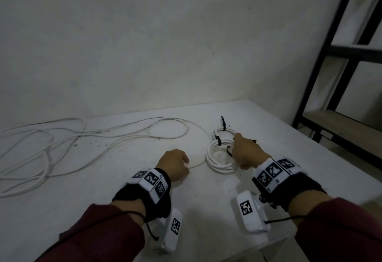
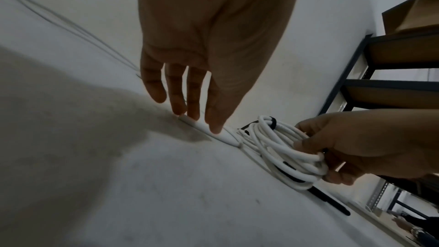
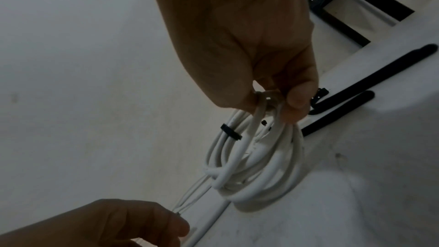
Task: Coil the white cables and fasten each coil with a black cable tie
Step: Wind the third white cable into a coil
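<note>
One tied coil lies centre-right; right hand grips a half-wound coil, left hand fingers relaxed on loose cable sprawling left, untied

A white tabletop with scattered dark specks and scuffs fills the near ground. A pale, unevenly stained wall rises directly behind its far edge. At far right stands a black metal shelving rack with light wooden boards. The left wrist view shows a brown cardboard box on an upper board of that rack.
</note>
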